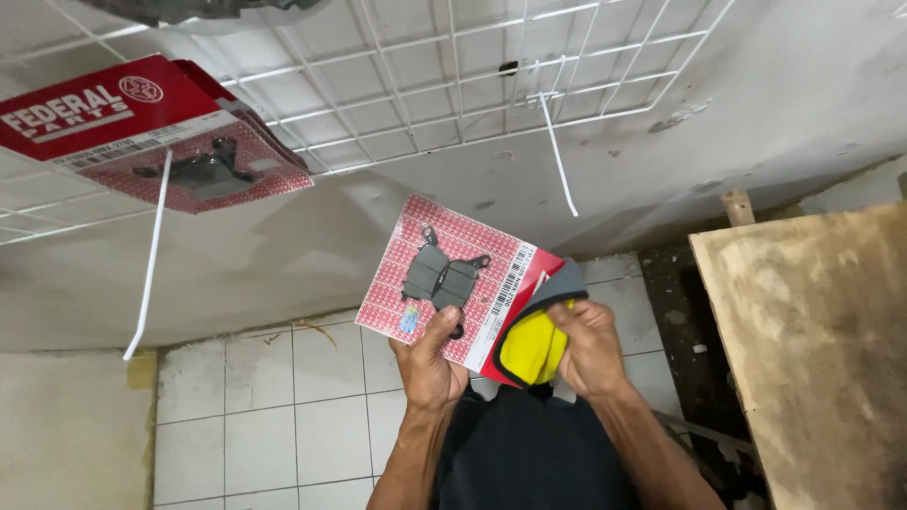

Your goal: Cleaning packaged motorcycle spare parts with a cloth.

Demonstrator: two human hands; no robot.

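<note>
Two hands are up in front of the wall, each closed on something. The left hand [430, 364] pinches one flat red card package [452, 279] by its lower edge, thumb across the front; under the clear blister on the card sit two dark grey brake pads [442, 280]. The right hand [590, 348] is curled shut around one yellow cloth [531, 349] with a grey and black edge, pressing it against the right end of the package, so cloth and card touch. On the wall hangs one white wire grid [425, 85], and a small stack of similar red packages [142, 132] hangs on it at upper left, well apart from the held one. Two white cable ties [557, 156] dangle from the grid. One bare wooden board [822, 359] stands at right, over white floor tiles [283, 406]
</note>
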